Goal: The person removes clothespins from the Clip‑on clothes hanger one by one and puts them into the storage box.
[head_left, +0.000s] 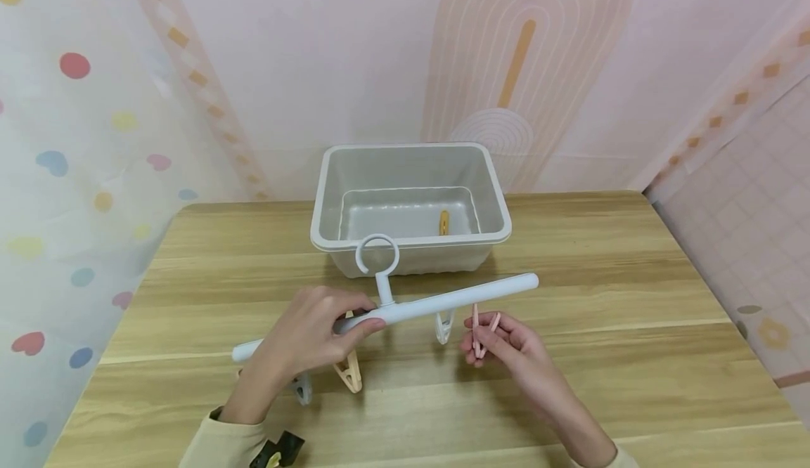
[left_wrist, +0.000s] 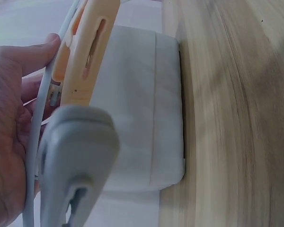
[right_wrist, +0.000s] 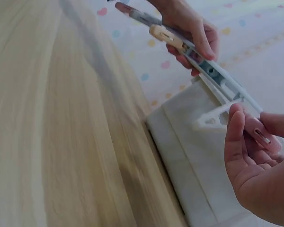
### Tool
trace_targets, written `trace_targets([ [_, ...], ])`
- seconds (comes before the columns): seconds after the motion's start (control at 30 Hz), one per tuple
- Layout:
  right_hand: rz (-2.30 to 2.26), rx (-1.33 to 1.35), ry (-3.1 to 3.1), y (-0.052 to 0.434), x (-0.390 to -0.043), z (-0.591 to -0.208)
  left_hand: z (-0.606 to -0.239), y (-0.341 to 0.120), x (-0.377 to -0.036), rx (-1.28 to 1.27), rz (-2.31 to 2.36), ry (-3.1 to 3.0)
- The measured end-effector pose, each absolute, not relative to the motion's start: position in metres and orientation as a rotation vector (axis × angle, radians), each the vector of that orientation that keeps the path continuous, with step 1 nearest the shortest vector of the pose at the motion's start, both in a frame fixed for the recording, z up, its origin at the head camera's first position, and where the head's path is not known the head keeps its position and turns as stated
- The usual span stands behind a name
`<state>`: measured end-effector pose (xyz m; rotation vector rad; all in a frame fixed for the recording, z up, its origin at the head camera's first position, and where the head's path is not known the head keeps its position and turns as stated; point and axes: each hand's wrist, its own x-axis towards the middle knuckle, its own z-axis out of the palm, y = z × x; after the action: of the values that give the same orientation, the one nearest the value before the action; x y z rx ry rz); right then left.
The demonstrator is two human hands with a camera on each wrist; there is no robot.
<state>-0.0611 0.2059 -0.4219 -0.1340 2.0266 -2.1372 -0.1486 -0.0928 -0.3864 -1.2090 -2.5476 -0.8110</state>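
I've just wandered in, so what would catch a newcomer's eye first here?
Probably the pale hanger bar with its ring-shaped hook, slanting mid-picture in the left hand's grip. Next, the pink clip pinched by the right hand, below the bar's right half. Behind sits a grey bin with a small orange piece inside.
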Motion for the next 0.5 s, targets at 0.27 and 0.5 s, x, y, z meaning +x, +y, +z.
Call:
trace_targets([
  [0.27, -1.998, -0.135, 2.466, 0.2088, -0.0620, -0.4157, -0.3874, -0.0948, -0.1480, -1.220, -0.825, -2.564],
  [0.5, -1.769, -0.203, 2.856, 0.2073, -0.0619, -0.4199, -0.3890, -0.0960, -0.1465, -1.212, -0.811, -2.593],
])
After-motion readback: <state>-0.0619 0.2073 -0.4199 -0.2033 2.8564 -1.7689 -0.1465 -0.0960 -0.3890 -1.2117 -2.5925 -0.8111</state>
